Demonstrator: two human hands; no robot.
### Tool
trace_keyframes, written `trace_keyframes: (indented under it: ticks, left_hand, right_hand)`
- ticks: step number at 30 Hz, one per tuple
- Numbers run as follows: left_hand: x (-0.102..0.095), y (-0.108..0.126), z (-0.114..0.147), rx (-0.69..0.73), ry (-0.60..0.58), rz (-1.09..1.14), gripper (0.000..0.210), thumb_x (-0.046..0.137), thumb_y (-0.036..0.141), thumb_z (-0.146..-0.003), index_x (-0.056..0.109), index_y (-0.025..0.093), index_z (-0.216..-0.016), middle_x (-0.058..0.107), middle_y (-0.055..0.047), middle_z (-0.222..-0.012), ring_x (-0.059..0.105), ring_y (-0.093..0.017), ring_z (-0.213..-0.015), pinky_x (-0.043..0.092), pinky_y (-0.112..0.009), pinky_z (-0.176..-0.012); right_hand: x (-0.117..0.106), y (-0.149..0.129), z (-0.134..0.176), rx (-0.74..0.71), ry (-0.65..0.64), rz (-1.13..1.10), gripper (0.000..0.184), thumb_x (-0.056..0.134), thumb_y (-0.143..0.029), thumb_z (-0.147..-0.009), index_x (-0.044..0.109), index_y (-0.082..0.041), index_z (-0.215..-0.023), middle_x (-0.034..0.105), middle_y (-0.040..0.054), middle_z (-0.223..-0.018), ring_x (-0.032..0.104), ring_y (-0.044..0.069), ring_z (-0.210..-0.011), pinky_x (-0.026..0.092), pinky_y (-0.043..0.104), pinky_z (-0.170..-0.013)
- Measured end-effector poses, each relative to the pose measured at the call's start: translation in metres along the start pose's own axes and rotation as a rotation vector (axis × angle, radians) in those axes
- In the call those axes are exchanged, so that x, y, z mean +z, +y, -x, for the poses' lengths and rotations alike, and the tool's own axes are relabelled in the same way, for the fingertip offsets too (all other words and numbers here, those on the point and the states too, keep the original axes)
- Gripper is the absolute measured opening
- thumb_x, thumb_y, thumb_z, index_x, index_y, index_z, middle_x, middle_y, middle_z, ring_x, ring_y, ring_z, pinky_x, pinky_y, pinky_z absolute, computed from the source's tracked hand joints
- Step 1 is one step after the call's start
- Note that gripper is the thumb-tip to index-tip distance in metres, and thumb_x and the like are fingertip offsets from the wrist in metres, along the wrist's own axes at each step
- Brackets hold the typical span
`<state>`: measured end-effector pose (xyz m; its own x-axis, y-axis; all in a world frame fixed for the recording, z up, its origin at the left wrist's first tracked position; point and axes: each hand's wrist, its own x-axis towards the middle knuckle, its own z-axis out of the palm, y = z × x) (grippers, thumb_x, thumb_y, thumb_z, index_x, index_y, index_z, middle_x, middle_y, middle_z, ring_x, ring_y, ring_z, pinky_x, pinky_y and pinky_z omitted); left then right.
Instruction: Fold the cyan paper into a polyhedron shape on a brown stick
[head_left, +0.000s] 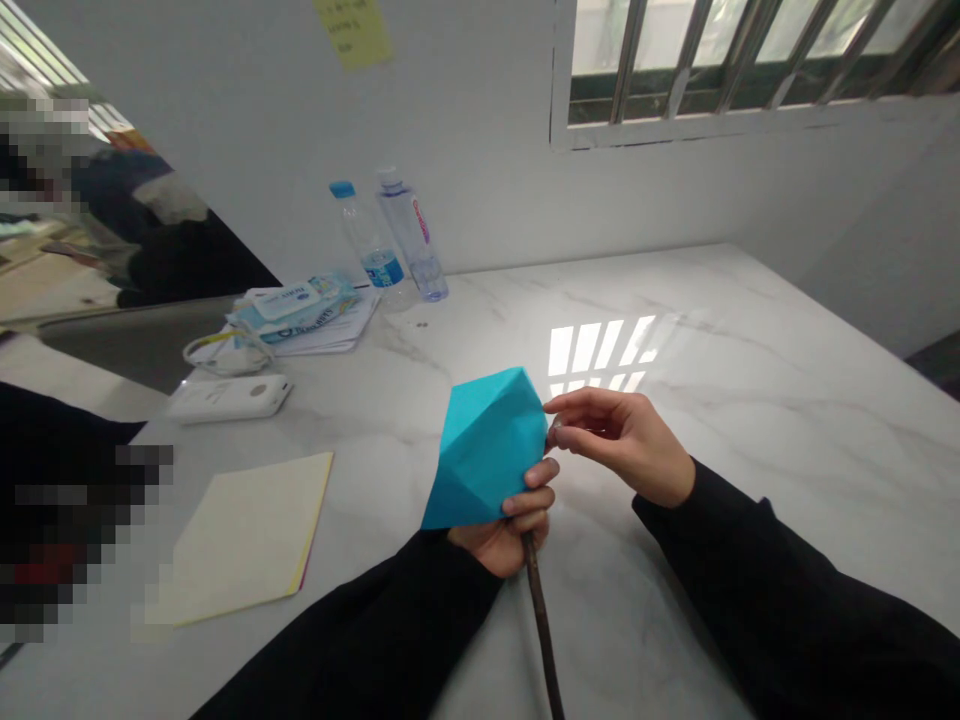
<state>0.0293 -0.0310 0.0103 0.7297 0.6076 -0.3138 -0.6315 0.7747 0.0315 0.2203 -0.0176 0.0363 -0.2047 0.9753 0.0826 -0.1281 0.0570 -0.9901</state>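
Two hands (570, 480) on turquoise paper (487, 450)

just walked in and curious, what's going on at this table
A person in black sleeves is folding a blue paper above a marble table. The left hand grips its lower edge along with a thin dark stick, while the right hand pinches the right corner. A stack of pale yellow sheets lies to the left. Farther back sit a white device, a pack of wipes and two water bottles by the wall.
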Motion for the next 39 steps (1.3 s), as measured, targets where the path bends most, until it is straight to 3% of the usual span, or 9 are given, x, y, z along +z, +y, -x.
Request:
trace_keyframes:
  ticks: [3,7,19,29,34,39]
  left_hand:
    - [0.001,0.001,0.0,0.014,-0.007,-0.02,0.038,0.024,0.017,-0.107,0.061,0.009,-0.115,0.049,0.0,-0.074,0.045,-0.003,-0.043,0.033,-0.012,-0.039]
    - [0.0,0.002,0.0,0.03,0.002,-0.07,0.04,0.025,0.014,-0.106,0.058,0.009,-0.13,0.052,-0.001,-0.074,0.045,-0.005,-0.043,0.033,-0.014,-0.04]
    - [-0.004,0.006,-0.001,0.068,-0.009,-0.133,0.046,0.037,0.011,-0.103,0.05,0.018,-0.146,0.056,-0.002,-0.08,0.044,-0.004,-0.046,0.034,-0.013,-0.041]
    - [0.002,0.005,0.001,0.07,0.044,-0.101,0.043,0.035,0.013,-0.106,0.052,0.021,-0.145,0.056,-0.002,-0.079,0.044,-0.004,-0.045,0.033,-0.011,-0.04]
    - [0.001,0.005,0.0,0.07,0.046,-0.117,0.042,0.038,0.011,-0.105,0.054,0.021,-0.143,0.054,-0.001,-0.079,0.043,-0.003,-0.044,0.032,-0.011,-0.039]
    - [0.0,0.006,0.001,0.052,0.055,-0.135,0.037,0.041,0.013,-0.104,0.059,0.017,-0.136,0.053,-0.001,-0.076,0.043,-0.003,-0.044,0.032,-0.011,-0.039]
  right_hand:
    - [0.001,0.002,0.001,-0.081,0.094,0.169,0.023,0.075,-0.019,-0.082,0.075,-0.019,-0.105,0.079,0.0032,-0.087,0.076,0.018,-0.08,0.064,0.031,-0.076]
    - [0.0,0.005,0.003,-0.226,0.215,0.494,0.015,0.071,-0.013,-0.082,0.075,-0.02,-0.095,0.079,0.0009,-0.085,0.076,0.016,-0.077,0.064,0.03,-0.078]
    - [-0.006,0.005,0.0,-0.356,0.169,0.793,0.018,0.064,-0.011,-0.086,0.077,-0.022,-0.092,0.079,0.0009,-0.087,0.073,0.016,-0.073,0.059,0.031,-0.072]
    - [-0.011,0.004,-0.002,-0.294,0.083,0.75,0.025,0.062,-0.013,-0.088,0.081,-0.025,-0.1,0.078,0.0038,-0.093,0.073,0.018,-0.078,0.06,0.036,-0.079]
    - [-0.017,0.012,-0.005,-0.211,0.017,0.543,0.018,0.065,-0.024,-0.093,0.081,-0.023,-0.101,0.078,0.0068,-0.097,0.076,0.021,-0.088,0.062,0.038,-0.082]
    - [-0.026,0.013,-0.01,0.004,-0.07,0.27,0.024,0.076,-0.038,-0.087,0.08,-0.019,-0.101,0.081,0.0078,-0.093,0.076,0.023,-0.09,0.061,0.042,-0.086]
